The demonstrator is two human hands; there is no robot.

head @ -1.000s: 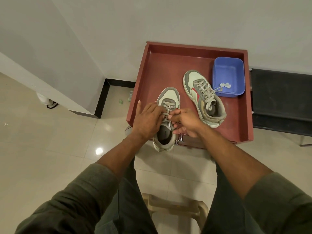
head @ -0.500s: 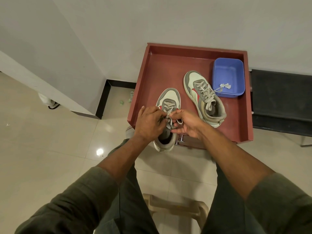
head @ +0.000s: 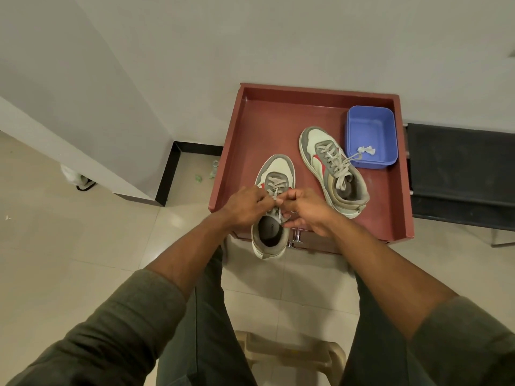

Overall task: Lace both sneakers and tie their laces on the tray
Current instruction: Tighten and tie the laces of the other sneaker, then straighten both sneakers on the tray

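Two grey-and-white sneakers with red side stripes lie on a red-brown tray (head: 267,121). The near sneaker (head: 274,174) points away from me, and its heel hangs over the tray's front edge. My left hand (head: 248,204) and my right hand (head: 306,210) meet above its tongue, each pinching a part of its pale lace (head: 276,195). The far sneaker (head: 331,168) lies to the right with its lace threaded; one lace end (head: 366,149) trails into the blue tub.
A blue plastic tub (head: 370,135) stands in the tray's back right corner. A dark bench (head: 459,174) is to the right. A metal handle (head: 295,240) sticks out below the tray's front. A beige plastic stool (head: 292,355) is between my legs. Walls stand behind and to the left.
My left hand went from resting flat on the near sneaker to curling onto the lace. Both hands drew together over the tongue.
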